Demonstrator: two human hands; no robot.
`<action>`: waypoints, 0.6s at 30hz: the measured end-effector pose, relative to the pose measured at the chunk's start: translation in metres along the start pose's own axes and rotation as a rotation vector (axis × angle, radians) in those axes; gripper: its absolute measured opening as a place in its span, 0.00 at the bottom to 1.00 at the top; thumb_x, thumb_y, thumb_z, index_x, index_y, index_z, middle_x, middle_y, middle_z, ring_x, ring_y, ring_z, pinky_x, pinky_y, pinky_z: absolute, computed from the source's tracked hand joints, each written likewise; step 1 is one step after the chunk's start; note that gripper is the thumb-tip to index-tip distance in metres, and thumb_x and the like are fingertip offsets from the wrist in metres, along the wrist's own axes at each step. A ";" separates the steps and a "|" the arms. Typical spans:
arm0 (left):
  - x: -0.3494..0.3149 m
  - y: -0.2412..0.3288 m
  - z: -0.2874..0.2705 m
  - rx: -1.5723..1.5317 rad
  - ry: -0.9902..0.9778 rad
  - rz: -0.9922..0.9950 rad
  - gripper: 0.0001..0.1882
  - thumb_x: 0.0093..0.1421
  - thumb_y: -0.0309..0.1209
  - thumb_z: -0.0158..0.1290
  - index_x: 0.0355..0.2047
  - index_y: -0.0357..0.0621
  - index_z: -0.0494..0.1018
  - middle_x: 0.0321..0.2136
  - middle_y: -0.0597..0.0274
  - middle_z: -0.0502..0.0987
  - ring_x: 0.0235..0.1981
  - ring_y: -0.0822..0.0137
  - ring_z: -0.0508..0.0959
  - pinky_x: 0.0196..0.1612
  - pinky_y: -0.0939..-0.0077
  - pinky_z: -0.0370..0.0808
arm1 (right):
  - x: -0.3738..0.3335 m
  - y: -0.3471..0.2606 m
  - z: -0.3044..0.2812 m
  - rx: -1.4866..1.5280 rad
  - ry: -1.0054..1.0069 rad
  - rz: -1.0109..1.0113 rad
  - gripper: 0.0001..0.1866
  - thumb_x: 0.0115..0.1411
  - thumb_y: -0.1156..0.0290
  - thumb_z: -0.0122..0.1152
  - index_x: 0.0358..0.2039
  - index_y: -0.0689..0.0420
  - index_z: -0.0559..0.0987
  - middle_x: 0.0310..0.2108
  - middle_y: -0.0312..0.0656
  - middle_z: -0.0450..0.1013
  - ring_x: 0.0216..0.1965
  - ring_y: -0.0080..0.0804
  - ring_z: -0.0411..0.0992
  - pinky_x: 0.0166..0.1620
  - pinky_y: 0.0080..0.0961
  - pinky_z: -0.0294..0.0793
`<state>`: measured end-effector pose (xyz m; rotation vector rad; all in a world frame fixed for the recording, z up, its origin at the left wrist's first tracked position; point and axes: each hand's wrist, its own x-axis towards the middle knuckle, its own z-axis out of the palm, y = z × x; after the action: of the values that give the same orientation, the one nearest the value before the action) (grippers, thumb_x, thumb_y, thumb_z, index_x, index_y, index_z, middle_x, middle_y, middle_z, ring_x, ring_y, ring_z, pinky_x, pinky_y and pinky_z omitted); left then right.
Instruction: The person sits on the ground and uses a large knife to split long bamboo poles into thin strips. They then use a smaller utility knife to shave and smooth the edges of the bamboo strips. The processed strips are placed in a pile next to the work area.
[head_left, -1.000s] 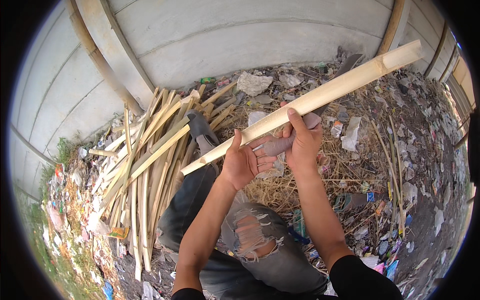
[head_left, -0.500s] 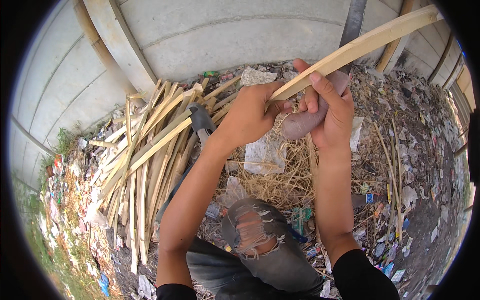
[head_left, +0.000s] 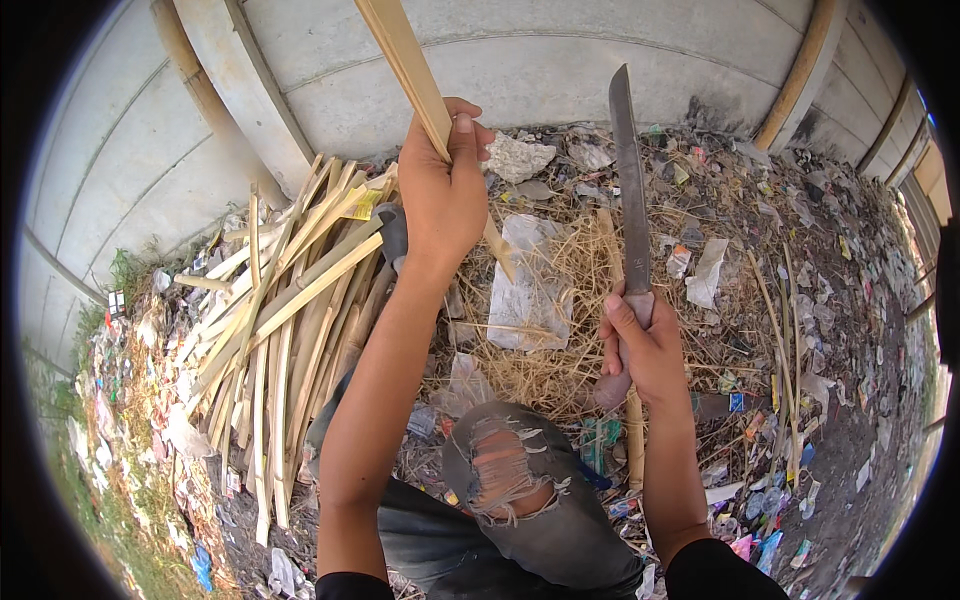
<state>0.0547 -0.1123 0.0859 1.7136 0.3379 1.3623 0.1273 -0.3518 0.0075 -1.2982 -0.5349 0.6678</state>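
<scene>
My left hand [head_left: 445, 195] is closed round a pale bamboo strip [head_left: 402, 65], which rises up and to the left past the top edge. The strip's short lower end pokes out below the hand. In my right hand [head_left: 645, 345] is a machete [head_left: 630, 190], gripped by its greyish-brown handle with the long dark blade pointing up and away. Blade and strip are well apart. Left of my left forearm lies a heap of split bamboo strips [head_left: 290, 320], with a dark curved object [head_left: 393, 232] at its right side, partly hidden by my arm.
A pale panelled wall [head_left: 520, 80] with posts closes off the far side. Dry shavings [head_left: 560, 375] and a flat whitish piece [head_left: 515, 300] lie between my hands. Litter covers the ground all round. My knee in torn trousers [head_left: 510, 470] is at the near middle.
My hands have moved apart. The bamboo strip has swung from pointing right to pointing up and left, held by my left hand alone. My right hand has lowered, the machete now upright in its grip.
</scene>
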 end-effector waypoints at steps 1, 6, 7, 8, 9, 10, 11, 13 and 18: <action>-0.003 -0.007 0.006 -0.002 0.023 -0.009 0.09 0.74 0.31 0.47 0.44 0.39 0.73 0.30 0.64 0.78 0.31 0.75 0.73 0.36 0.77 0.71 | -0.005 0.012 -0.003 -0.069 0.009 0.033 0.13 0.69 0.64 0.63 0.42 0.61 0.73 0.23 0.38 0.73 0.13 0.19 0.66 0.17 0.19 0.66; -0.019 -0.031 0.023 -0.030 0.156 -0.021 0.11 0.74 0.34 0.46 0.43 0.38 0.71 0.30 0.61 0.77 0.30 0.73 0.74 0.35 0.76 0.71 | -0.027 0.065 -0.001 -0.264 0.005 0.140 0.16 0.71 0.60 0.60 0.41 0.63 0.73 0.18 0.32 0.68 0.12 0.17 0.65 0.16 0.20 0.61; -0.018 -0.031 0.024 -0.039 0.155 0.014 0.11 0.74 0.35 0.47 0.42 0.38 0.70 0.28 0.61 0.76 0.29 0.74 0.74 0.34 0.76 0.71 | -0.031 0.070 0.001 -0.248 0.001 0.166 0.16 0.71 0.60 0.60 0.41 0.63 0.73 0.18 0.32 0.68 0.12 0.17 0.65 0.16 0.20 0.61; -0.015 -0.032 0.024 -0.048 0.154 0.048 0.12 0.74 0.36 0.48 0.41 0.38 0.70 0.27 0.62 0.75 0.28 0.74 0.73 0.34 0.77 0.70 | -0.035 0.074 0.003 -0.233 -0.003 0.193 0.16 0.71 0.60 0.59 0.41 0.63 0.73 0.18 0.33 0.68 0.12 0.17 0.65 0.16 0.20 0.61; -0.012 -0.032 0.024 -0.058 0.152 0.083 0.13 0.73 0.37 0.48 0.41 0.38 0.70 0.26 0.63 0.74 0.27 0.74 0.73 0.33 0.77 0.70 | -0.037 0.076 0.004 -0.218 -0.006 0.219 0.16 0.71 0.61 0.59 0.41 0.63 0.73 0.18 0.33 0.69 0.13 0.17 0.64 0.16 0.20 0.61; -0.008 -0.027 0.023 -0.122 0.171 0.087 0.14 0.73 0.38 0.49 0.39 0.38 0.70 0.25 0.64 0.73 0.26 0.74 0.72 0.32 0.77 0.69 | -0.037 0.076 0.005 -0.215 -0.008 0.209 0.15 0.71 0.61 0.59 0.42 0.63 0.73 0.18 0.33 0.68 0.13 0.16 0.64 0.17 0.19 0.61; -0.002 -0.021 0.023 -0.187 0.189 0.090 0.15 0.73 0.39 0.50 0.38 0.38 0.70 0.23 0.65 0.72 0.25 0.75 0.71 0.30 0.78 0.68 | -0.039 0.074 0.007 -0.213 -0.009 0.200 0.15 0.71 0.62 0.59 0.42 0.63 0.73 0.18 0.32 0.68 0.13 0.16 0.64 0.17 0.19 0.61; 0.010 -0.012 0.021 -0.229 0.219 0.081 0.17 0.72 0.41 0.51 0.34 0.39 0.70 0.21 0.67 0.70 0.23 0.76 0.69 0.29 0.78 0.66 | -0.042 0.063 0.011 -0.208 -0.007 0.142 0.13 0.71 0.64 0.58 0.43 0.63 0.73 0.18 0.32 0.68 0.13 0.15 0.64 0.17 0.18 0.61; 0.023 -0.009 0.022 -0.128 0.283 0.027 0.22 0.71 0.44 0.52 0.27 0.39 0.70 0.16 0.69 0.67 0.20 0.77 0.66 0.26 0.76 0.63 | -0.055 0.012 0.028 -0.117 0.028 -0.087 0.09 0.71 0.69 0.56 0.43 0.61 0.71 0.17 0.32 0.68 0.13 0.13 0.64 0.18 0.18 0.61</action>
<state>0.0850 -0.1019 0.0933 1.4274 0.3778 1.6146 0.0674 -0.3701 0.0017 -1.3834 -0.6111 0.5519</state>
